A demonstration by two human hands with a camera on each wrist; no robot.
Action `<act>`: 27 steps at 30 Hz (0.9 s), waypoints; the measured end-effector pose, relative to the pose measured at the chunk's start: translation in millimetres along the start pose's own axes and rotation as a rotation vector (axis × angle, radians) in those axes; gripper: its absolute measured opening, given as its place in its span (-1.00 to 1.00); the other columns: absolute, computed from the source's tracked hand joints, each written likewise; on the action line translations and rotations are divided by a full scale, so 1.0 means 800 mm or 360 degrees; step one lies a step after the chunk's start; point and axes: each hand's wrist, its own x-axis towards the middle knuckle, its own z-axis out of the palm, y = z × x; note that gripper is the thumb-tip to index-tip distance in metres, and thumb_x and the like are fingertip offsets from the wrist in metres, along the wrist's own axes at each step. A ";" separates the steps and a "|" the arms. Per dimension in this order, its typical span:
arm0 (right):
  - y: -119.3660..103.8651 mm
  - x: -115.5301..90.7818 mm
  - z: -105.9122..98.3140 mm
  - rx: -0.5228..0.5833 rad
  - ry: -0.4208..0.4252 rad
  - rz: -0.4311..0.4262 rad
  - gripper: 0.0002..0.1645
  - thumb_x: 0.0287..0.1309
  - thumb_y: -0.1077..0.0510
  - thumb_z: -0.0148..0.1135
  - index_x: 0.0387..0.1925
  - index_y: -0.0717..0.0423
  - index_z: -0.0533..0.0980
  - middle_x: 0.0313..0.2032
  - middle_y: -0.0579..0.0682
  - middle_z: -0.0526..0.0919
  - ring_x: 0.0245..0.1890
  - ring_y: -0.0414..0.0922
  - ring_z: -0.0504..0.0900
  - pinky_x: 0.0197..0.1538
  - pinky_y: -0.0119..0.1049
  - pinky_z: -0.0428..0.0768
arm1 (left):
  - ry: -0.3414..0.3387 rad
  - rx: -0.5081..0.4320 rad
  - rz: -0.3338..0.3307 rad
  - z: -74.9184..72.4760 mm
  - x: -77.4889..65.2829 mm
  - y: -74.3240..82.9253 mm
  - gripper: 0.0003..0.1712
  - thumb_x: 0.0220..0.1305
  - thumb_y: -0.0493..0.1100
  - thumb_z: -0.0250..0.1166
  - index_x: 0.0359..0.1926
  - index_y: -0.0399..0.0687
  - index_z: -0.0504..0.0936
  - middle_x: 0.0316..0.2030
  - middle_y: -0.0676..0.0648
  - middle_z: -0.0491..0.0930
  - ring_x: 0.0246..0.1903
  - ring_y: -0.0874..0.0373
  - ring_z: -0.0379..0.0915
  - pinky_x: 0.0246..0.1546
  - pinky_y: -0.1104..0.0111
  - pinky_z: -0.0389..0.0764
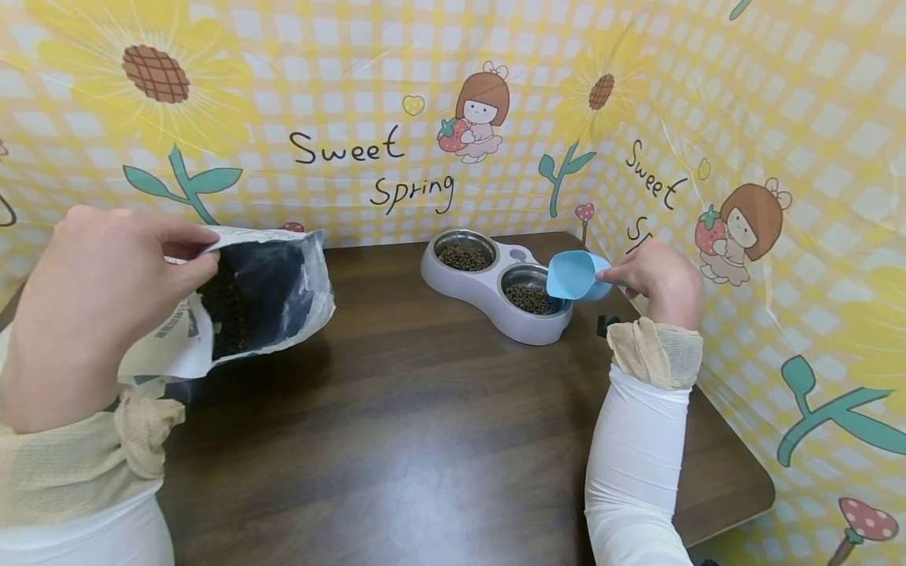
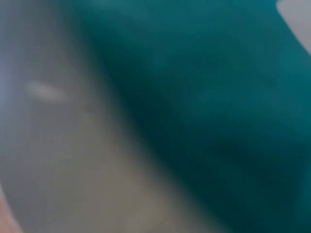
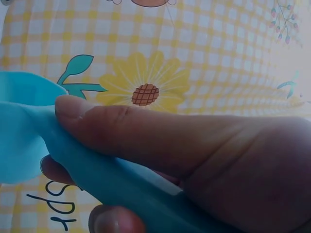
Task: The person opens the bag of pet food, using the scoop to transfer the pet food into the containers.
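At the left of the head view, my left hand (image 1: pixel 120 291) pinches the rim of a pet food bag (image 1: pixel 290 314). Its silver-lined mouth gapes toward me, and brown kibble (image 1: pixel 230 306) lies inside. My right hand (image 1: pixel 654 279) grips the handle of a light blue scoop (image 1: pixel 569 275), thumb along the top in the right wrist view. Tilted over the near bowl, the scoop overlaps its right rim in the head view. The double pet bowl (image 1: pixel 467 292) has two steel dishes in a pale lilac stand, with kibble in both. Blurred teal and grey surfaces fill the left wrist view.
The dark wooden table (image 1: pixel 425 440) carries the bowl near its back right corner. Yellow checked cloth (image 1: pixel 340 86) with printed flowers hangs close behind and along the right side. A small black object (image 1: pixel 606 325) shows beside my right wrist.
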 end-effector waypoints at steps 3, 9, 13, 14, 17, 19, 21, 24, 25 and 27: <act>-0.001 0.000 0.000 -0.0012 0.0014 0.0001 -0.43 0.15 -0.21 0.28 -0.17 0.23 0.71 -0.55 0.04 0.71 -0.55 -0.07 0.43 -0.54 -0.25 0.36 | -0.0001 -0.0003 -0.0002 0.000 0.000 0.000 -0.75 0.04 -0.26 0.29 -0.29 -0.29 0.80 -0.48 -0.31 0.77 -0.56 -0.29 0.55 -0.65 0.00 0.41; -0.002 -0.003 0.000 -0.0016 0.0024 -0.0009 -0.44 0.16 -0.21 0.27 -0.18 0.22 0.72 -0.54 0.04 0.71 -0.56 -0.07 0.43 -0.55 -0.26 0.36 | -0.0002 -0.0001 0.0005 0.000 0.001 0.001 -0.76 0.05 -0.26 0.29 -0.29 -0.30 0.80 -0.48 -0.32 0.77 -0.55 -0.30 0.55 -0.65 0.00 0.41; -0.003 -0.007 -0.001 0.0010 0.0034 -0.0012 -0.48 0.18 -0.19 0.25 -0.27 0.21 0.72 -0.59 0.01 0.68 -0.60 -0.09 0.40 -0.58 -0.27 0.34 | -0.0023 0.0001 -0.0005 0.001 0.002 0.001 -0.76 0.05 -0.26 0.29 -0.29 -0.30 0.79 -0.47 -0.33 0.77 -0.53 -0.33 0.55 -0.64 -0.03 0.42; -0.004 -0.009 -0.002 0.0017 0.0040 -0.0010 -0.49 0.19 -0.19 0.23 -0.29 0.21 0.72 -0.60 0.01 0.67 -0.61 -0.10 0.40 -0.59 -0.27 0.34 | -0.0029 0.0002 -0.0007 0.001 0.002 0.001 -0.76 0.05 -0.26 0.29 -0.28 -0.30 0.79 -0.46 -0.33 0.77 -0.52 -0.34 0.55 -0.63 -0.04 0.42; -0.006 -0.013 -0.003 0.0034 0.0055 -0.0004 -0.48 0.23 -0.19 0.19 -0.34 0.21 0.72 -0.59 0.02 0.66 -0.62 -0.10 0.38 -0.59 -0.28 0.32 | -0.0031 0.0003 -0.0008 0.001 0.002 0.001 -0.75 0.05 -0.26 0.29 -0.29 -0.30 0.80 -0.47 -0.33 0.77 -0.53 -0.34 0.54 -0.63 -0.04 0.42; -0.007 -0.014 -0.003 0.0041 0.0058 -0.0001 -0.46 0.25 -0.18 0.17 -0.35 0.22 0.71 -0.61 0.01 0.63 -0.63 -0.10 0.36 -0.59 -0.28 0.31 | -0.0017 0.0010 0.0004 0.001 0.001 0.001 -0.76 0.05 -0.26 0.28 -0.30 -0.29 0.80 -0.48 -0.32 0.77 -0.55 -0.31 0.55 -0.64 -0.03 0.41; -0.008 -0.016 -0.003 0.0040 0.0054 0.0000 -0.46 0.26 -0.18 0.15 -0.36 0.23 0.70 -0.60 0.02 0.63 -0.63 -0.10 0.37 -0.58 -0.27 0.32 | 0.0000 0.0015 0.0019 0.000 0.001 0.001 -0.76 0.05 -0.26 0.28 -0.31 -0.29 0.80 -0.49 -0.31 0.77 -0.57 -0.29 0.55 -0.65 -0.02 0.41; -0.011 -0.018 -0.004 0.0025 0.0045 -0.0004 -0.45 0.28 -0.18 0.12 -0.47 0.21 0.68 -0.61 0.02 0.60 -0.62 -0.09 0.38 -0.58 -0.26 0.34 | 0.0017 0.0020 0.0036 0.001 0.001 0.001 -0.76 0.04 -0.26 0.27 -0.32 -0.29 0.80 -0.51 -0.31 0.77 -0.57 -0.27 0.56 -0.66 -0.02 0.40; -0.011 -0.018 -0.005 0.0015 0.0043 -0.0008 -0.44 0.28 -0.18 0.11 -0.52 0.19 0.66 -0.61 0.01 0.59 -0.61 -0.09 0.38 -0.58 -0.26 0.34 | 0.0020 0.0019 0.0041 0.001 0.002 0.000 -0.76 0.03 -0.26 0.27 -0.32 -0.29 0.80 -0.51 -0.31 0.77 -0.57 -0.27 0.56 -0.66 -0.02 0.40; -0.012 -0.019 -0.006 0.0001 0.0034 -0.0018 -0.42 0.29 -0.20 0.09 -0.60 0.16 0.62 -0.62 0.00 0.56 -0.61 -0.08 0.38 -0.57 -0.26 0.34 | 0.0019 0.0018 0.0041 0.001 0.002 0.001 -0.76 0.03 -0.26 0.28 -0.32 -0.29 0.80 -0.51 -0.31 0.77 -0.57 -0.28 0.56 -0.67 -0.02 0.39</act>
